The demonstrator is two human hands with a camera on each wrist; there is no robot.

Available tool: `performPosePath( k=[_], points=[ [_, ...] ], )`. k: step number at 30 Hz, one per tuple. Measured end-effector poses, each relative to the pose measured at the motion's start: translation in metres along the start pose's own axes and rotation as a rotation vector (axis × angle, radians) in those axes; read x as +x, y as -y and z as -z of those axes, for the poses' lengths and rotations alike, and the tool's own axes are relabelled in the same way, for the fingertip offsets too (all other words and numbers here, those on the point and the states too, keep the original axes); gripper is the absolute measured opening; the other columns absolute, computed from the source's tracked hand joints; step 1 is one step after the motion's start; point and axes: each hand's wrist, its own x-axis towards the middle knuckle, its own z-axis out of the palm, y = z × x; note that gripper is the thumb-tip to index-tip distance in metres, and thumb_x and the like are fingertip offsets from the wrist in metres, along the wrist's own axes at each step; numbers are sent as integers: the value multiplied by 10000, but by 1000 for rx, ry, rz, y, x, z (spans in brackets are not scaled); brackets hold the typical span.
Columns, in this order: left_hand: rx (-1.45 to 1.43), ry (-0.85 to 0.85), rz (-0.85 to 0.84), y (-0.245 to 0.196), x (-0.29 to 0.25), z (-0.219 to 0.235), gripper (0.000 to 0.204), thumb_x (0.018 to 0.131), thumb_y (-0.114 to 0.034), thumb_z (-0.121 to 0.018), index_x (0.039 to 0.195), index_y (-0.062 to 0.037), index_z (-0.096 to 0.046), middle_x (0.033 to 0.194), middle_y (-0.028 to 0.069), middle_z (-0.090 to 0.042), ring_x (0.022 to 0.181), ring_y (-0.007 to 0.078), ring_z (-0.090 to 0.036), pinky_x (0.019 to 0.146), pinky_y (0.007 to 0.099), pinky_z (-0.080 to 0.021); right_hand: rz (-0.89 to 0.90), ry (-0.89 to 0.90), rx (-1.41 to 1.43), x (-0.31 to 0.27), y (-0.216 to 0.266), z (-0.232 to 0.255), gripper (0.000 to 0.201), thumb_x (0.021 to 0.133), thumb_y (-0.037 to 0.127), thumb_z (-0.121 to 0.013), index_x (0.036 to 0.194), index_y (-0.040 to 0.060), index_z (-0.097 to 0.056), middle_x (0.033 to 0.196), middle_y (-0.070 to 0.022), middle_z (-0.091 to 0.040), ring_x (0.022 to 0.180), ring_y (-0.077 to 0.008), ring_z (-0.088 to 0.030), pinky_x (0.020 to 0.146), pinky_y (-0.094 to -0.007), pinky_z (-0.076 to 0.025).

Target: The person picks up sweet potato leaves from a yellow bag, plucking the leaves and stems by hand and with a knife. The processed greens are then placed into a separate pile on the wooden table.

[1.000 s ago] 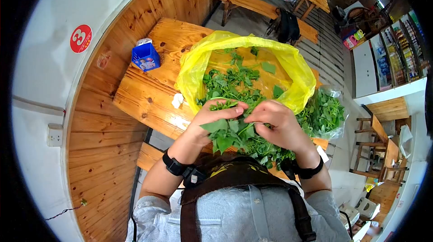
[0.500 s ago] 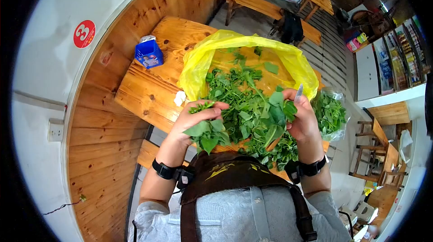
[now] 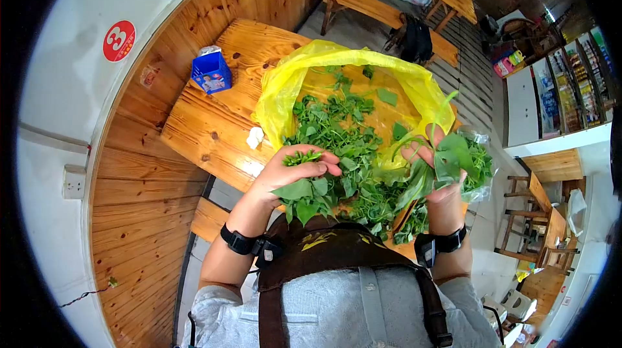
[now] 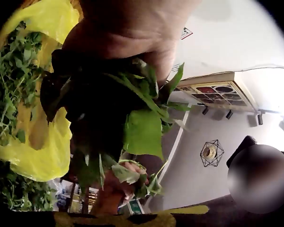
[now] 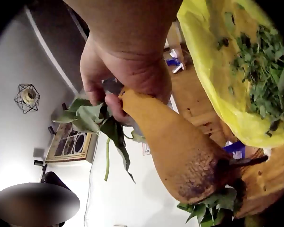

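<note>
Over the near side of the leaf pile [image 3: 330,144], the left hand [image 3: 291,170] [image 4: 128,40] grips a bunch of leafy greens [image 3: 304,202] [image 4: 143,132], stem ends showing above its fingers. To the right, the right hand [image 3: 448,191] [image 5: 132,68] holds a leafy stem [image 3: 450,159] with broad leaves that partly cover the fingers. That same hand also grips a knife; its wooden handle [image 5: 175,142], dark-stained at the end, and a bit of metal blade [image 5: 112,86] show in the right wrist view. The two hands are apart.
A yellow plastic bag [image 3: 275,102] lies spread around the leaves on the wooden table [image 3: 194,121]. Left of it are a blue box [image 3: 211,72] and a crumpled white tissue [image 3: 255,137]. A clear bag of greens [image 3: 481,166] stands right, beyond the right hand.
The right hand has moved away from the left hand to the right and turned, carrying a leafy stem with it. The left hand has shifted slightly left and keeps its bunch.
</note>
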Motion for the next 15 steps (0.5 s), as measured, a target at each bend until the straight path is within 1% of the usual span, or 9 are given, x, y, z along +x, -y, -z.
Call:
performPosePath(
  k=[1, 4, 5, 7, 10, 11, 14, 15],
  points=[
    [21, -8, -3, 3, -2, 5, 286, 850, -92, -653, 1101, 45, -636, 1000, 134, -699, 872, 147, -643, 791, 258, -503, 9, -42, -38, -3, 5, -8, 355, 766, 319, -680, 958, 44, -562, 751, -44, -578, 694, -226, -542, 721, -330, -453],
    [-91, -143, 46, 13, -15, 18, 271, 825, -75, -649, 1052, 73, -648, 954, 159, -698, 880, 177, -651, 804, 268, -498, -46, -91, -132, -22, 17, 9, 436, 731, 344, -721, 987, 20, -584, 761, -45, -598, 688, -177, -556, 675, -300, -465],
    [-82, -188, 65, 14, -21, 22, 256, 834, -59, -634, 1048, 79, -637, 948, 158, -695, 882, 184, -655, 793, 266, -506, -129, -79, -281, -31, 25, 13, 430, 731, 338, -724, 987, 19, -591, 773, -46, -608, 685, -167, -558, 653, -293, -466],
    [-74, -273, 55, 28, -30, 38, 244, 838, -48, -622, 1048, 76, -630, 948, 158, -693, 861, 186, -656, 770, 267, -511, -300, -7, -554, -48, 39, 32, 368, 781, 286, -709, 1008, 12, -619, 842, -48, -650, 690, -154, -590, 600, -273, -480],
    [-95, -353, 47, 42, -41, 58, 215, 844, -28, -601, 1037, 65, -621, 942, 155, -690, 809, 183, -651, 720, 271, -515, -770, -70, -1268, -57, 41, 26, 352, 797, 272, -751, 1009, 16, -637, 796, -35, -639, 661, -131, -571, 558, -276, -456],
    [-90, -383, 53, 46, -44, 63, 212, 845, -30, -600, 1034, 63, -622, 940, 154, -690, 793, 180, -648, 709, 267, -514, -641, 34, -1412, -61, 31, 37, 376, 826, 284, -733, 1087, 30, -641, 795, -29, -644, 682, -109, -568, 630, -253, -471],
    [-59, -430, 66, 46, -46, 61, 210, 854, -44, -595, 1036, 56, -626, 933, 143, -691, 733, 149, -638, 658, 244, -509, -221, 81, -1843, -55, 7, 76, 397, 815, 295, -737, 1089, 26, -640, 773, -28, -640, 683, -122, -570, 680, -256, -476],
    [-53, -435, 74, 46, -45, 62, 211, 856, -47, -594, 1038, 55, -626, 932, 140, -691, 724, 142, -636, 649, 242, -508, -290, 9, -1863, -44, 2, 81, 380, 807, 292, -735, 1078, 41, -648, 801, -46, -627, 693, -160, -583, 675, -284, -480]
  ],
)
